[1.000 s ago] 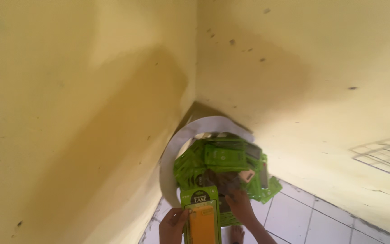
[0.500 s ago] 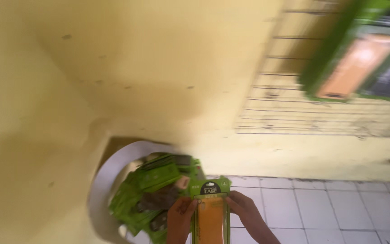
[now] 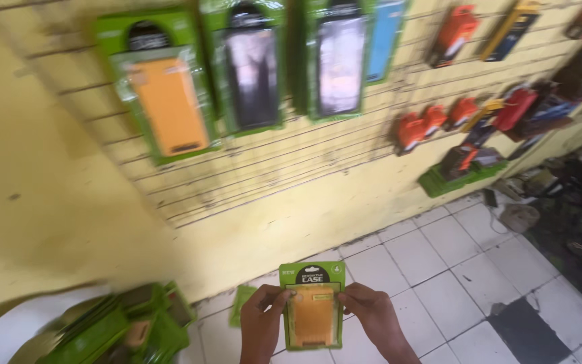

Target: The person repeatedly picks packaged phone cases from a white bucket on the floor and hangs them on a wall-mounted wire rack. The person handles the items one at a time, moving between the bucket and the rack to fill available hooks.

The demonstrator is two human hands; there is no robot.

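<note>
Left hand (image 3: 262,322), right hand (image 3: 372,320): each grip closed, seemingly pinching orange case pack (image 3: 312,307) edges.

Yellow wall (image 3: 48,222), wire grid (image 3: 291,158) hung with green-carded phone cases (image 3: 170,87), orange and red packs (image 3: 419,128) far right, white bin (image 3: 8,330) of green packs near left, white tiled floor (image 3: 453,269)

flat green cardboard package with a clear blister over an orange phone case (image 3: 312,307), black arched label at the top. held upright, front toward the camera, pinched at its side edges between left hand (image 3: 262,325) and right hand (image 3: 370,320), above the white tiled floor.
</note>
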